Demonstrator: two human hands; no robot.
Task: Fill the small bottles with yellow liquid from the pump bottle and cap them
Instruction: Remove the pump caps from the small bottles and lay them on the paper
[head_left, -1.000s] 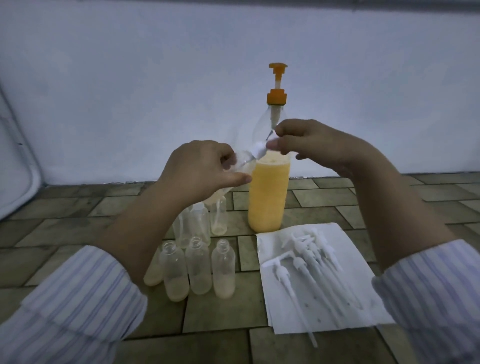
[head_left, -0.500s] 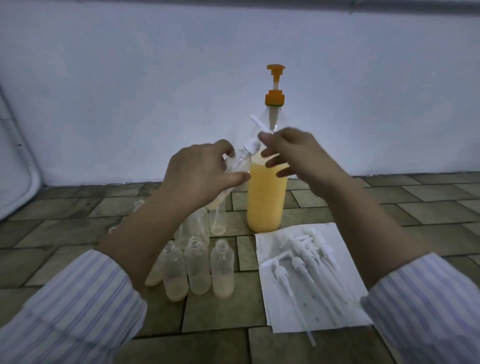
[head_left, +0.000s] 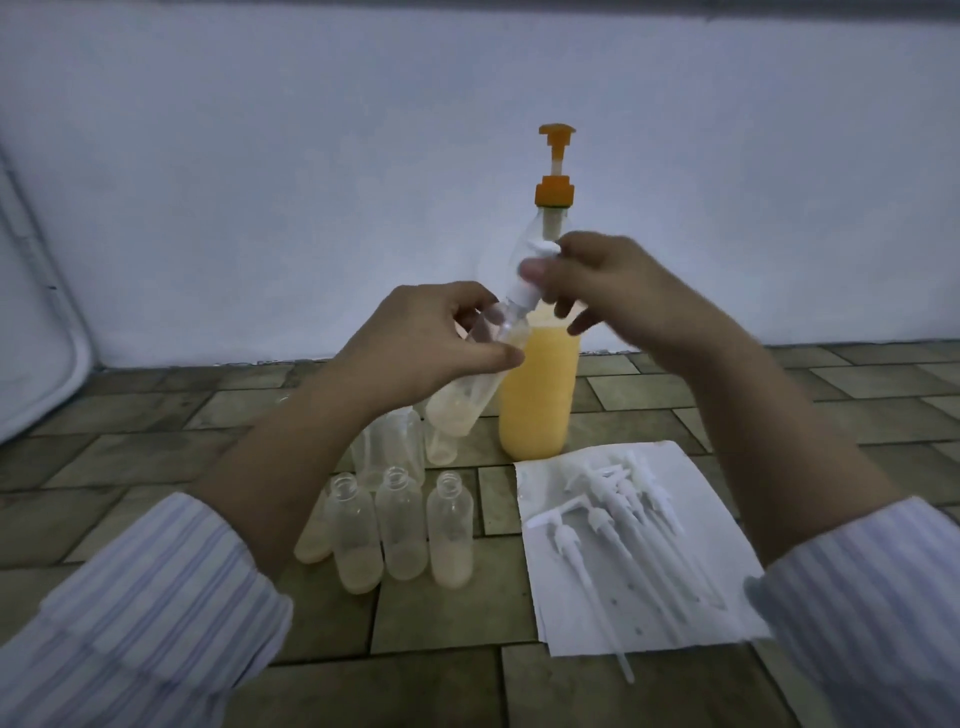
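Observation:
My left hand (head_left: 415, 345) grips a small clear bottle (head_left: 470, 397), tilted with its neck up to the right and a little pale yellow liquid at its bottom. At the neck, my right hand (head_left: 618, 283) pinches a white pump cap (head_left: 524, 293). Right behind them stands the big pump bottle (head_left: 540, 384), about half full of yellow liquid, with an orange pump head (head_left: 556, 156). Several open small bottles (head_left: 402, 525) with some liquid stand on the floor below my left forearm.
A white paper sheet (head_left: 691, 467) to the right carries several loose white pump caps (head_left: 613, 509) with long dip tubes. Everything rests on a tiled floor (head_left: 156, 467) against a pale wall. A curved white object (head_left: 31, 332) sits at far left.
My right hand has come back onto the cap, which now sits at the held bottle's neck. The bottle stays in my left hand, tilted more to the right.

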